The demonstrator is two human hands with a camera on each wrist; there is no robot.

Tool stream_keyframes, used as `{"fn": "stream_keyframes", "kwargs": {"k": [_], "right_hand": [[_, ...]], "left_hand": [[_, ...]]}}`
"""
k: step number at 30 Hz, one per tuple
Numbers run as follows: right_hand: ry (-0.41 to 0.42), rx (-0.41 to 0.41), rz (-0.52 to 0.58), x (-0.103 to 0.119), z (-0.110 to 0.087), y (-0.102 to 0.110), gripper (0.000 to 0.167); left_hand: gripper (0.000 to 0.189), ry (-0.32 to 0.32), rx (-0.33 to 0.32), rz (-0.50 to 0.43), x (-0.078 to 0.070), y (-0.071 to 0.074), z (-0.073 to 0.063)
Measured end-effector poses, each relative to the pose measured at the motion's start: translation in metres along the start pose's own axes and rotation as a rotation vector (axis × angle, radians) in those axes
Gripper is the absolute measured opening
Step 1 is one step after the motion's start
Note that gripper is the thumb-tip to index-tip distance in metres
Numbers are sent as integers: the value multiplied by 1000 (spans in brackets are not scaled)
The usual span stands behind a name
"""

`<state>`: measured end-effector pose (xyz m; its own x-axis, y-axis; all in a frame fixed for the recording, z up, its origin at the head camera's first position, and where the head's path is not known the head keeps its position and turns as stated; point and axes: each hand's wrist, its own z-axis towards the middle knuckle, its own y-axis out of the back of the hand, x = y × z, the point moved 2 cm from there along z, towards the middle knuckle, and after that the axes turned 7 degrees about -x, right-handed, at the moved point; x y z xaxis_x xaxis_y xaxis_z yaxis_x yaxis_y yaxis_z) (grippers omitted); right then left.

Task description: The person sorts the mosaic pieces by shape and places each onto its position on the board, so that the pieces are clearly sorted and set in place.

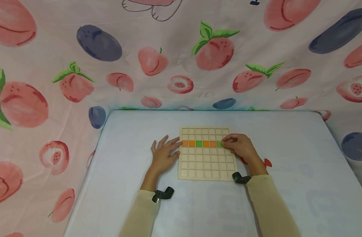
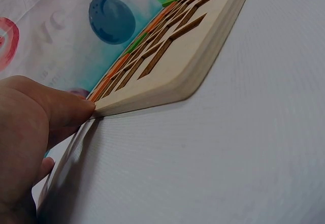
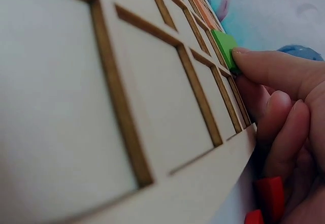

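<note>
A pale wooden grid board (image 1: 206, 167) lies flat, one row of its square cells filled with orange and green square tiles. At the right end of that row, my right hand (image 1: 241, 144) pinches a green tile (image 3: 225, 50) between thumb and finger. In the right wrist view this tile sits slightly tilted at its cell, and its far edge is hard to make out. My left hand (image 1: 164, 156) has its fingers spread, with the fingertips touching the board's left edge. The left thumb (image 2: 71, 109) rests against the board's side in the left wrist view.
Red pieces (image 1: 268, 163) lie on the white table (image 1: 124, 210) beside the board, partly hidden under my right wrist. Fruit-patterned cloth (image 1: 157, 36) hangs behind the table and along its sides. Each wrist wears a dark camera mount (image 1: 241, 178).
</note>
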<state>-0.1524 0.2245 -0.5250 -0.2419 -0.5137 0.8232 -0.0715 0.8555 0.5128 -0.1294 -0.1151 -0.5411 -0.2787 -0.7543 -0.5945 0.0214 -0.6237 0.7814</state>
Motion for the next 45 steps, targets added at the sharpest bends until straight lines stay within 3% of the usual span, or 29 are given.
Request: {"fn": "stream_keyframes", "kwargs": {"k": [19, 33, 45], "right_hand": [[-10, -27, -16, 0, 1, -1, 32], [15, 28, 40, -4, 1, 1, 39], [21, 31, 28, -3, 0, 1, 37]], "left_hand": [[41, -10, -15, -7, 1, -2, 0], [41, -31, -28, -14, 1, -1, 0], [41, -9, -2, 1, 3, -2, 0]]}}
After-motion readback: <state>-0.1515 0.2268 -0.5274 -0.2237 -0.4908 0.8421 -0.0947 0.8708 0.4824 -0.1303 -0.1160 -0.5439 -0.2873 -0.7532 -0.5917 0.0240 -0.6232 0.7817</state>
